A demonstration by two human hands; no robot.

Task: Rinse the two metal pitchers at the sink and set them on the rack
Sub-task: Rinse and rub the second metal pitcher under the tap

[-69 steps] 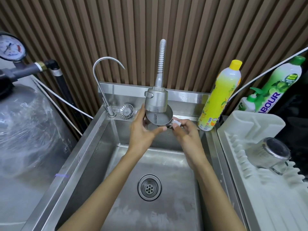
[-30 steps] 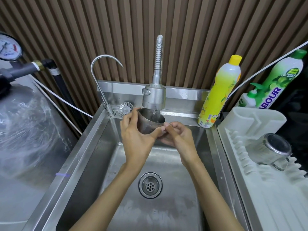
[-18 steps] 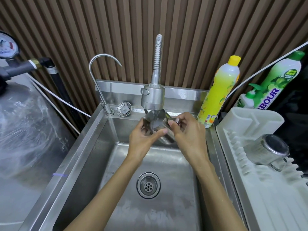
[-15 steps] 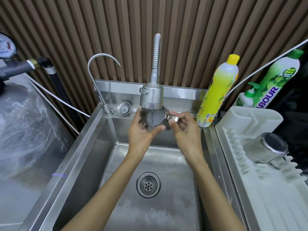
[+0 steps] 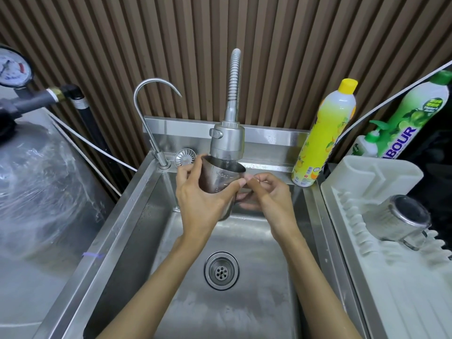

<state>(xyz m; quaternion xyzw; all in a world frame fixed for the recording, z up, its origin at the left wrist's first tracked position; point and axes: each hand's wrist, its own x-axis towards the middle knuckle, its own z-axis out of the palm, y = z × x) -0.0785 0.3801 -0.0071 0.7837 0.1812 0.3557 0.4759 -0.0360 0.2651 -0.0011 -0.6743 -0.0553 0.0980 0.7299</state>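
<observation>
Both hands work over the rear half of the sink (image 5: 137,211). Left hand (image 5: 200,199) is wrapped around the body of one metal pitcher (image 5: 220,182), thumb across its near face and fingers behind, holding it mouth-up directly beneath the spray faucet head (image 5: 227,143). Right hand (image 5: 269,194) sits just beside the pitcher on its right, fingers curled inward and touching its side; whether they grip the handle cannot be told. Second pitcher (image 5: 401,221) lies on its side on the white drying rack (image 5: 367,277), near the rack's rear right edge, well apart from both hands. Yellow detergent bottle (image 5: 325,135) stands at the sink's rear right corner.
</observation>
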